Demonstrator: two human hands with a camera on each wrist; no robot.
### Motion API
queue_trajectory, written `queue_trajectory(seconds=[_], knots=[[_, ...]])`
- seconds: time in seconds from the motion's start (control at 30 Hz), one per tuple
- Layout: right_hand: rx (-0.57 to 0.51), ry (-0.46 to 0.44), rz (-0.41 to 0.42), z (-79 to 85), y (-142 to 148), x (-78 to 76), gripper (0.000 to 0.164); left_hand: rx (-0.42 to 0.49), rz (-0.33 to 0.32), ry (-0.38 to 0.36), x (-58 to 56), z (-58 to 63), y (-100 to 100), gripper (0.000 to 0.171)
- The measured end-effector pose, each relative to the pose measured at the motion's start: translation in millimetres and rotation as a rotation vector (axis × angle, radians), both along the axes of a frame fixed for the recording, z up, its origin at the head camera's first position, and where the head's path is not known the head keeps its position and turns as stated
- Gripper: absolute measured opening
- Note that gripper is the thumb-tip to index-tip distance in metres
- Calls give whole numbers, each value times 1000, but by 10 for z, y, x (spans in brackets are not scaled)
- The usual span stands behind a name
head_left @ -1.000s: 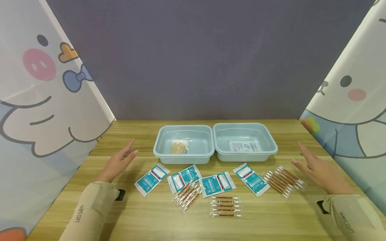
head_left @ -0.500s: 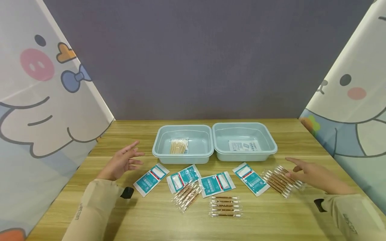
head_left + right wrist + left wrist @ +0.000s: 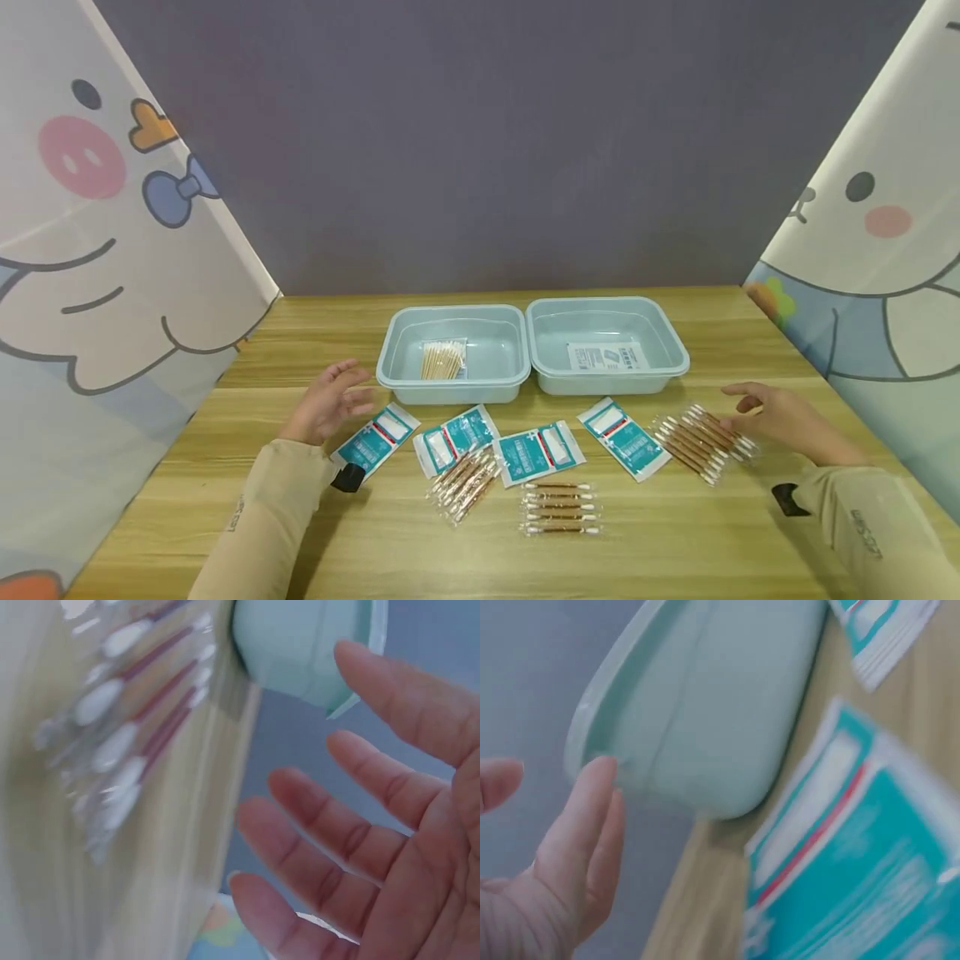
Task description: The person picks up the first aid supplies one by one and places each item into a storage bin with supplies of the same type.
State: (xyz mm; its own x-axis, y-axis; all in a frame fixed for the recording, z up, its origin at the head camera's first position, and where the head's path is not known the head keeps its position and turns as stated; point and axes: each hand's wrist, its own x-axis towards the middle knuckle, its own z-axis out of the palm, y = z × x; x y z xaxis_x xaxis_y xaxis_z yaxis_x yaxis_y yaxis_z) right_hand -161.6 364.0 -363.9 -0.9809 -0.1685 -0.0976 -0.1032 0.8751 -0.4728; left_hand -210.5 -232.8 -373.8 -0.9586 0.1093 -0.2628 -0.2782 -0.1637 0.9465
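Currently: left hand (image 3: pixel 330 404), right hand (image 3: pixel 787 421) empty, fingers loosely parted; swab packet (image 3: pixel 717 435) near right fingers, may slip if pinched shallowly.

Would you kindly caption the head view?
Empty hands hover near teal packets and cotton swabs, with plastic basins behind.

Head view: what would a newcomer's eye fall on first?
Probably the two pale blue tubs, side by side near the far edge of the table. Next, the four teal packets spread in front of them, with three packs of brown swabs nearby. The left hand hovers near the leftmost packet, the right hand near the rightmost swabs.
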Motion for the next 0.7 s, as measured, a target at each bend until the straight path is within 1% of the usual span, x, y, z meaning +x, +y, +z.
queue_trajectory(seconds=[0.07,0.13,0.2,0.27,0.33,0.43,0.57,0.7], knots=[[-3,-8,-14,-17,29,-12,64,52,45,-27,0,-26,48,32],[4,1,-17,-55,57,-11,63,91,81,-47,9,-47,97,28],[14,4,-15,-113,86,-2,61,107,109,-58,25,-67,141,27],[21,-12,-13,-177,125,4,62,129,131,-70,50,-90,183,28],[22,-34,-8,-232,154,7,62,153,140,-77,74,-97,219,28],[17,-86,7,-286,191,-10,63,231,143,-92,94,-96,256,27],[19,-121,34,-307,207,-44,55,323,151,-111,84,-91,312,22],[66,-118,61,-287,174,-112,50,323,181,-101,44,-98,373,20]])
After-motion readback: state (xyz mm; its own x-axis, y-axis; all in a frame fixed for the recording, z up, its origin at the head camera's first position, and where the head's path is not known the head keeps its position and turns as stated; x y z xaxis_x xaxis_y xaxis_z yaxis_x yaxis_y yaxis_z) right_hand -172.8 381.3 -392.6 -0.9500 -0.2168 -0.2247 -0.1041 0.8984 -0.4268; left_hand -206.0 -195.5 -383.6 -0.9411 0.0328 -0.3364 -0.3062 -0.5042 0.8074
